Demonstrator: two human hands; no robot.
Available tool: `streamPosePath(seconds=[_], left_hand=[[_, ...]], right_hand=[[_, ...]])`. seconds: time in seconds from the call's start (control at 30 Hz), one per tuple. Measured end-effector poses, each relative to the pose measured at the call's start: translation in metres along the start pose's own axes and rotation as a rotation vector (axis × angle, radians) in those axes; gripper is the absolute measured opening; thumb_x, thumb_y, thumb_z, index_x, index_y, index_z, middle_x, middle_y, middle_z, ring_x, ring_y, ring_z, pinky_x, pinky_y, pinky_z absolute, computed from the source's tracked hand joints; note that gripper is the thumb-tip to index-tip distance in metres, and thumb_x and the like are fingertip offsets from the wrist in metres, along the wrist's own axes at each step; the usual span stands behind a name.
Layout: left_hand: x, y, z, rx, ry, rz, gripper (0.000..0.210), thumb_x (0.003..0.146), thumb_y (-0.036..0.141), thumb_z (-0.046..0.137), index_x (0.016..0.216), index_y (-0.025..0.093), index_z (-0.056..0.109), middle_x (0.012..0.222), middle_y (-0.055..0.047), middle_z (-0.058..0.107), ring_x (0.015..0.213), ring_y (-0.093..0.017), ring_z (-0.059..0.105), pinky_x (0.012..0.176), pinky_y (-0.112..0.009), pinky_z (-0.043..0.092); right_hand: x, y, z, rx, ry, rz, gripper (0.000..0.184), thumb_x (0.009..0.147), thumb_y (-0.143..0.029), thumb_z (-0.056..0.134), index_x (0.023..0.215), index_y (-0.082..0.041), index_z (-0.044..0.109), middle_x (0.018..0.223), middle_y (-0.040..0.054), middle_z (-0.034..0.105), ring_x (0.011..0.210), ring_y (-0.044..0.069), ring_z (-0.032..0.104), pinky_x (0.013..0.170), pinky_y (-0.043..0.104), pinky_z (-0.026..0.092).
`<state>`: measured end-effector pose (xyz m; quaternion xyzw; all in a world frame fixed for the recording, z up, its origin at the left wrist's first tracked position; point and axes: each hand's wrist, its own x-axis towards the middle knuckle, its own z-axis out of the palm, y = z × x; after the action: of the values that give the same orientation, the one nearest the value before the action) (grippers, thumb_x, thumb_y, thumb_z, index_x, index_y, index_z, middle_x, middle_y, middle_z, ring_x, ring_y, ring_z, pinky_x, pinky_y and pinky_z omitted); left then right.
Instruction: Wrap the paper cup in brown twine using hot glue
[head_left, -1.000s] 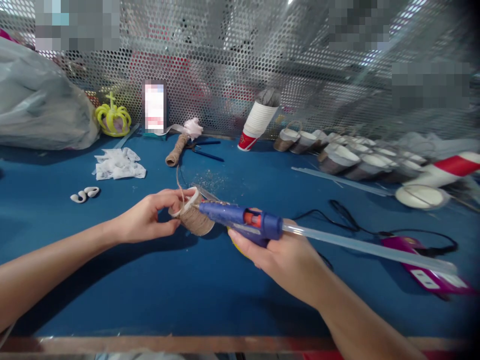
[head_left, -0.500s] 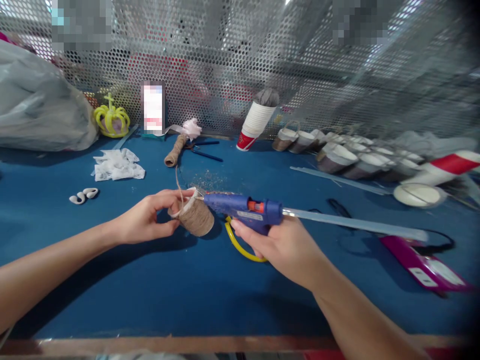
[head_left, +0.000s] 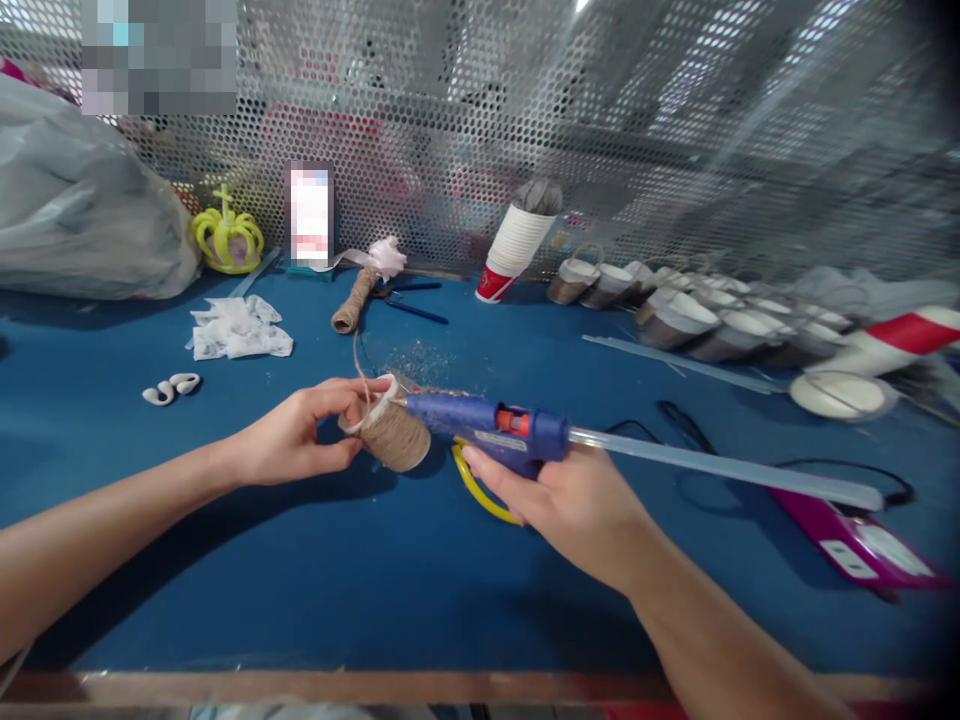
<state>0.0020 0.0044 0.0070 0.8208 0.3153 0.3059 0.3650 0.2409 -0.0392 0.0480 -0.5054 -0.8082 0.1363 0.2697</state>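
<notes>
"Where did we have the small tapered cup wrapped in brown twine (head_left: 397,442)?"

"In front of us, over the blue tabletop (head_left: 300,600), tilted so its white-rimmed mouth faced up and toward our left hand (head_left: 311,437). That hand gripped it by the rim, fingers bent over the edge."

"And our right hand (head_left: 574,505)?"

"We had it wrapped around the handle of a blue plastic glue gun (head_left: 469,420), with a long translucent glue stick (head_left: 720,470) jutting from the back. The nozzle pointed at the cup, right by the rim; we couldn't tell whether we were squeezing the trigger."

"What was that yellow curved loop (head_left: 480,490)?"

"We saw only part of it, just beneath the gun, beside our right thumb."

"Did the strand of twine (head_left: 359,362) lead anywhere?"

"It ran from the cup's mouth up to the brown twine roll (head_left: 354,300), which lay beside the pliers with dark blue handles (head_left: 418,312). Farther right, we had a cluster of brown-sided cups with white rims (head_left: 679,318) standing near the grey perforated metal screen (head_left: 442,150)."
</notes>
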Motion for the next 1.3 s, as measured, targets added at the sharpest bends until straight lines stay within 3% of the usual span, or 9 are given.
streamPosePath(seconds=[0.17, 0.37, 0.7, 0.87, 1.07, 1.3], left_hand=[[-0.0001, -0.0007, -0.0005, -0.012, -0.007, 0.009, 0.013, 0.073, 0.012, 0.053, 0.069, 0.018, 0.043, 0.124, -0.016, 0.055, 0.123, -0.026, 0.044, 0.094, -0.037, 0.040], [-0.0002, -0.0022, 0.0002, -0.013, -0.004, 0.008, 0.013, 0.073, 0.012, 0.054, 0.069, 0.018, 0.042, 0.127, -0.015, 0.053, 0.122, -0.025, 0.045, 0.093, -0.036, 0.041], [0.0000, -0.0013, -0.0006, 0.000, -0.010, 0.000, 0.013, 0.073, 0.011, 0.053, 0.069, 0.018, 0.042, 0.128, -0.015, 0.052, 0.121, -0.024, 0.047, 0.094, -0.034, 0.041], [0.0000, 0.0000, -0.0002, -0.008, -0.011, 0.012, 0.014, 0.073, 0.009, 0.052, 0.068, 0.018, 0.042, 0.122, -0.016, 0.056, 0.122, -0.024, 0.045, 0.095, -0.034, 0.040], [0.0000, -0.0003, -0.0001, -0.015, -0.012, 0.018, 0.015, 0.072, 0.009, 0.053, 0.068, 0.018, 0.042, 0.121, -0.016, 0.056, 0.123, -0.023, 0.044, 0.095, -0.034, 0.040], [0.0000, -0.0002, 0.0002, -0.003, 0.002, 0.005, 0.011, 0.072, 0.012, 0.053, 0.068, 0.018, 0.044, 0.126, -0.016, 0.054, 0.120, -0.025, 0.048, 0.093, -0.036, 0.042]], right_hand=[[0.0014, -0.0002, -0.0030, 0.050, -0.025, 0.052, 0.030, 0.080, -0.027, 0.053, 0.050, -0.023, 0.051, 0.042, -0.0033, 0.053, 0.053, 0.016, 0.060, 0.048, 0.025, 0.046], [0.0058, 0.0022, -0.0046, 0.103, -0.083, 0.151, 0.032, 0.080, -0.032, 0.053, 0.049, -0.021, 0.052, 0.033, -0.0052, 0.046, 0.033, 0.011, 0.046, 0.037, 0.023, 0.039], [0.0045, 0.0030, -0.0039, 0.063, -0.069, 0.146, 0.030, 0.079, -0.033, 0.052, 0.052, -0.022, 0.054, 0.033, -0.0051, 0.045, 0.037, 0.013, 0.050, 0.041, 0.024, 0.040], [0.0009, 0.0033, -0.0019, 0.010, -0.043, 0.074, 0.031, 0.079, -0.032, 0.052, 0.049, -0.024, 0.051, 0.039, -0.0028, 0.052, 0.050, 0.016, 0.058, 0.047, 0.024, 0.044], [0.0001, 0.0041, -0.0009, -0.045, -0.024, 0.021, 0.026, 0.081, -0.032, 0.049, 0.059, -0.024, 0.060, 0.058, 0.0005, 0.065, 0.061, 0.018, 0.063, 0.057, 0.027, 0.048], [0.0039, 0.0044, 0.0004, -0.017, -0.009, 0.117, 0.036, 0.079, -0.031, 0.052, 0.044, -0.023, 0.046, 0.036, -0.0019, 0.049, 0.053, 0.018, 0.060, 0.048, 0.025, 0.044]])
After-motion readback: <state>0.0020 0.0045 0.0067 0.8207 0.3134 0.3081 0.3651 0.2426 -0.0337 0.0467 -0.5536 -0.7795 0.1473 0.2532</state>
